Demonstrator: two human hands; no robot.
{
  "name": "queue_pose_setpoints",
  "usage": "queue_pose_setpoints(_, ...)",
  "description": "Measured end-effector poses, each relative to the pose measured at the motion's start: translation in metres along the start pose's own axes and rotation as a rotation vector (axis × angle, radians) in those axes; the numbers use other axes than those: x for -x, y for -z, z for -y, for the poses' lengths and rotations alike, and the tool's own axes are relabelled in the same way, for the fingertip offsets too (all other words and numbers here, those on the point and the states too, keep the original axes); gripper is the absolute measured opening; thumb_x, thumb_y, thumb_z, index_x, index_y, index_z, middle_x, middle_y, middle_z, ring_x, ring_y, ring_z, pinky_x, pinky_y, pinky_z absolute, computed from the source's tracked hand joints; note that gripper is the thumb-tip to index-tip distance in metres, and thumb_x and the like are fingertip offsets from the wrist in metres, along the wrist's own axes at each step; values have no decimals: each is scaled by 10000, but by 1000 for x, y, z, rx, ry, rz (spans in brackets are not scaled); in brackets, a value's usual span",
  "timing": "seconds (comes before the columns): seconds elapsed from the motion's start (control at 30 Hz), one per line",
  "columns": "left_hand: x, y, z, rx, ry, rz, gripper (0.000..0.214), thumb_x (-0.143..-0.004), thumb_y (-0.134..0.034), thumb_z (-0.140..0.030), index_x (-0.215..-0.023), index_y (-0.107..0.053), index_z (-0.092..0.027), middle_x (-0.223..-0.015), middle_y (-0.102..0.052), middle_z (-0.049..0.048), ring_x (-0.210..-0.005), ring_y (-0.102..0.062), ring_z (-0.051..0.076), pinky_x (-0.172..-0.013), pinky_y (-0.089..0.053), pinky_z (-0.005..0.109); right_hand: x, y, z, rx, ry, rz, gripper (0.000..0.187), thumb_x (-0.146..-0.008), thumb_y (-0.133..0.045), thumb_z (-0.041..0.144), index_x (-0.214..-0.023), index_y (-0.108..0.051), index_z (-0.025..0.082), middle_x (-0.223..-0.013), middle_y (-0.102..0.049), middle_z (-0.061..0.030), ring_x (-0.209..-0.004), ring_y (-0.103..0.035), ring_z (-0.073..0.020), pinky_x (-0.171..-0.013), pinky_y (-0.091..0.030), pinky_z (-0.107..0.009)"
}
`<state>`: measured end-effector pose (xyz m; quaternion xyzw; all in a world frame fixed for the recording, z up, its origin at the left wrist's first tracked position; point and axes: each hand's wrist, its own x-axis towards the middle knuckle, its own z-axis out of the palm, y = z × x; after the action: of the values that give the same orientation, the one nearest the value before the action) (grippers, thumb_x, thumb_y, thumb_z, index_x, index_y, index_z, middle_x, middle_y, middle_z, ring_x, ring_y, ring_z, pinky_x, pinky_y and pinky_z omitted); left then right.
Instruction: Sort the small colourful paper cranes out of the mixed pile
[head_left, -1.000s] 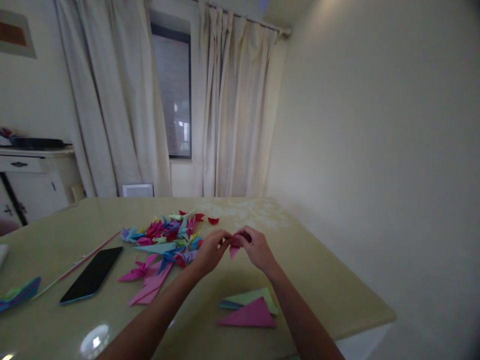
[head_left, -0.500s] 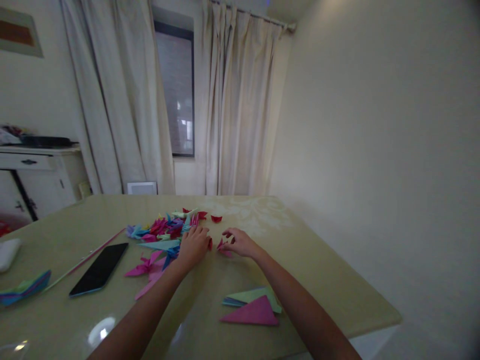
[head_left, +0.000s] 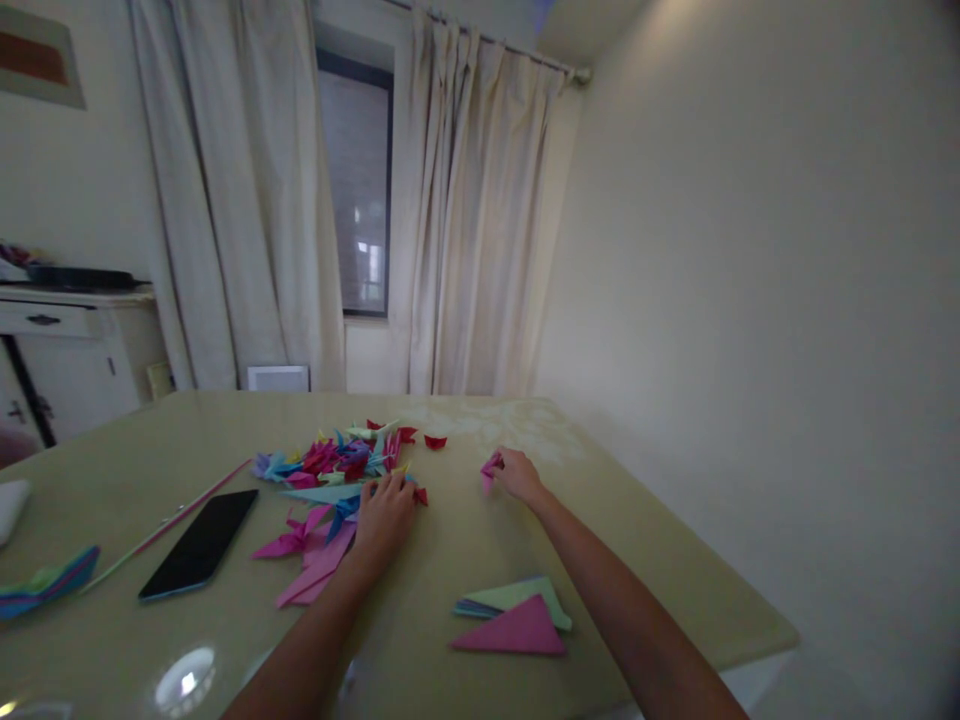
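My right hand [head_left: 517, 475], raised slightly over the table to the right of the pile, pinches a small pink folded-paper piece [head_left: 488, 480]. My left hand [head_left: 386, 510] rests palm down at the right edge of a heap of origami pieces [head_left: 330, 460], its fingers a little apart and bent over blue and red pieces; the fingertips are partly hidden. A red folded piece [head_left: 421, 496] pokes out beside those fingers. Left of my wrist lie a pink origami crane [head_left: 289, 540] and a pink folded sheet [head_left: 319, 573]. Another red piece [head_left: 435, 442] sits apart behind the heap.
Nearer me lie pink [head_left: 514, 630] and green [head_left: 517, 594] folded papers, stacked. Left are a black phone [head_left: 199, 545], a thin pink-and-green strip [head_left: 176, 518], more blue-green folded paper [head_left: 52, 582] and a white object [head_left: 11, 508]. A wall [head_left: 750, 350] borders the table's right side.
My right hand has moved right and slightly up, away from the heap, carrying the pink piece. My left hand has shifted slightly and stays at the heap's edge.
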<state>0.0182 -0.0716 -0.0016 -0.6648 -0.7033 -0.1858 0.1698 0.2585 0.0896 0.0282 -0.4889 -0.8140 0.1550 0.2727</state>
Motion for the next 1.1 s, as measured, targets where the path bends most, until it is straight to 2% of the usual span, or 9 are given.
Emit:
queue_pose_setpoints(0.13,4,6,2,80,24,-57,199,-986,-528,-199,-989,-725,-224,-1111,-735,114,-1102,-621,320,-984,-380,499,5,6,0,-3,-1,-104,366,-828,-784,229,-1179,-694,176,-1136,-704,-108,-914,-674,-211,-820,-489,-305)
queue_pose_setpoints(0.23,5,12,2,153,62,-135,177,-1001,-545,-231,-1002,-721,-246,-1089,-757,82,-1086,-628,303,-990,-362,480,16,8,14,-40,71,-144,336,-973,-628,284,-1290,-643,174,-1249,-645,-129,-921,-661,-190,-872,-498,-325)
queue_pose_setpoints(0.3,6,17,-2,207,53,-186,158,-1008,-560,-255,-1011,-718,-257,-1076,-771,67,-1067,-636,292,-995,-351,470,27,6,27,-83,168,-81,312,-984,-641,324,-1270,-658,200,-1180,-674,-86,-853,-658,-162,-837,-512,-298)
queue_pose_setpoints(0.43,10,22,-21,344,-30,-189,156,-1000,-571,-247,-959,-721,-251,-985,-780,50,-1006,-659,270,-979,-355,442,54,0,53,-187,558,192,525,-860,-826,383,-1328,-638,238,-1167,-690,-58,-835,-651,-156,-795,-525,-275)
queue_pose_setpoints(0.53,15,19,-37,477,-52,-149,170,-999,-557,-248,-939,-715,-241,-932,-772,44,-949,-673,247,-933,-382,404,71,-2,60,-191,676,202,363,-921,-767,372,-1232,-682,206,-1048,-706,-62,-840,-647,-179,-801,-514,-295)
queue_pose_setpoints(0.6,18,15,-44,560,-70,-110,197,-1018,-532,-284,-955,-713,-239,-923,-770,42,-911,-679,233,-887,-401,380,78,0,58,-204,662,165,254,-969,-710,376,-1146,-711,194,-965,-711,-57,-824,-647,-184,-788,-508,-298)
queue_pose_setpoints(0.8,18,17,-42,618,-173,-8,266,-1053,-495,-389,-1100,-715,-248,-1021,-771,48,-952,-700,228,-885,-425,381,87,14,31,-275,536,187,239,-940,-732,407,-1042,-756,192,-925,-732,-53,-769,-642,-172,-724,-495,-280)
queue_pose_setpoints(0.97,16,32,-20,117,67,-137,258,-1013,-476,-288,-1005,-720,-205,-1044,-730,125,-1025,-638,303,-904,-432,435,89,15,-11,-391,183,49,240,-894,-736,395,-999,-771,182,-811,-748,-35,-694,-629,-173,-658,-472,-278)
queue_pose_setpoints(1.1,22,31,-11,-170,109,-57,255,-985,-511,-308,-1036,-715,-165,-1095,-696,169,-1050,-607,349,-882,-457,465,92,12,-33,-446,69,36,264,-872,-718,404,-968,-774,165,-817,-771,-52,-728,-680,-195,-684,-506,-296)
